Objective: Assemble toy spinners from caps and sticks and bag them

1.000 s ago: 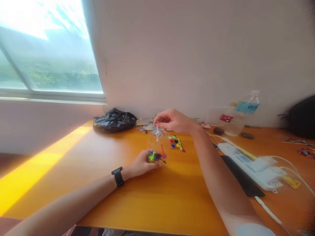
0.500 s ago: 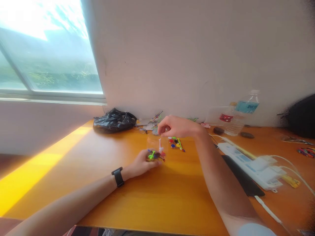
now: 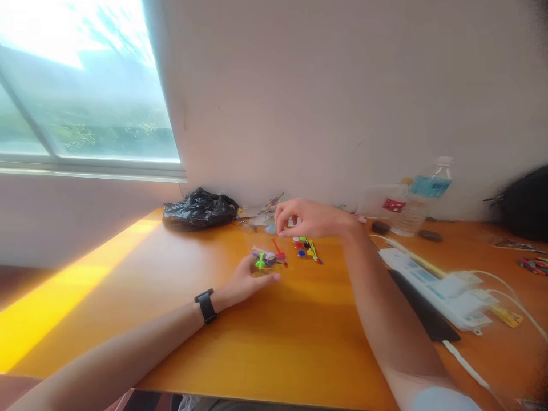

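My left hand [image 3: 246, 282] rests low over the wooden table [image 3: 240, 354], thumb and fingers apart beside a small cluster of plastic pieces. In it are a bright green piece [image 3: 260, 262] with a thin stem, a whitish piece [image 3: 269, 257] and a red piece [image 3: 278, 251] with a slanting stem. A faint clear sheet or film seems to surround them. Above the cluster hangs my right hand [image 3: 299, 217], thumb and forefinger pinched together. Whatever is between those fingertips, if anything, is too small to make out.
Right of the cluster lie small coloured discs [image 3: 302, 246] and thin sticks [image 3: 314, 251]. A black plastic bag [image 3: 199, 210] sits at the back left. Toward the right are a water bottle [image 3: 428, 197], a power strip [image 3: 432, 288] with cables and a dark flat object [image 3: 423, 308].
The whitish piece that stood upright beneath my right fingers now leans left in the cluster, and a red stem shows. My left hand has loosened from around the pieces. My right hand has barely moved.
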The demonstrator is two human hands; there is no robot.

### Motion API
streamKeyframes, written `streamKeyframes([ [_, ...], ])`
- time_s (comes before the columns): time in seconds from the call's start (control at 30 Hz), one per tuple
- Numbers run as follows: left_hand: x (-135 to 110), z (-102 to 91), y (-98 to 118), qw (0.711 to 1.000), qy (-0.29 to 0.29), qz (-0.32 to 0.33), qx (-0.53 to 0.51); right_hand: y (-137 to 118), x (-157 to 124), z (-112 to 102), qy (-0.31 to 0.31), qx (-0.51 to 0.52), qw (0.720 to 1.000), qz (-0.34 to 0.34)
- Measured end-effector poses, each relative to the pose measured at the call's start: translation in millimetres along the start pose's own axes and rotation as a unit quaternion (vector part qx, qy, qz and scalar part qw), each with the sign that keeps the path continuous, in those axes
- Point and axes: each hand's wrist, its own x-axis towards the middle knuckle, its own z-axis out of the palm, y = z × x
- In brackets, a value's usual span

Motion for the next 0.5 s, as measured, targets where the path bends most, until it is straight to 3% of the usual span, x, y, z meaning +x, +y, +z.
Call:
streamKeyframes([
  [0.07,0.6,-1.5,-1.8,1.000,0.023,0.002,-0.020,-0.1,0.2,-1.9,0.019,0.027,0.999,-0.029],
  [0.17,1.8,-3.2,-3.7,0.998,0.052,-0.001,-0.045,1.1,0.5,-2.3,-0.037,0.043,0.997,-0.045],
  [0.23,2.7,-3.3,-3.3,0.996,0.063,-0.016,-0.054,3.7,1.8,-0.8,-0.067,0.033,0.997,-0.035],
  [0.33,3.7,-2.1,-1.0,0.996,0.068,-0.024,-0.049,8.5,4.4,1.5,-0.046,0.009,0.999,-0.020],
  [0.5,3.5,-1.7,-0.2,0.998,0.059,-0.026,-0.022,15.5,6.8,2.4,-0.081,0.032,0.996,0.005],
])
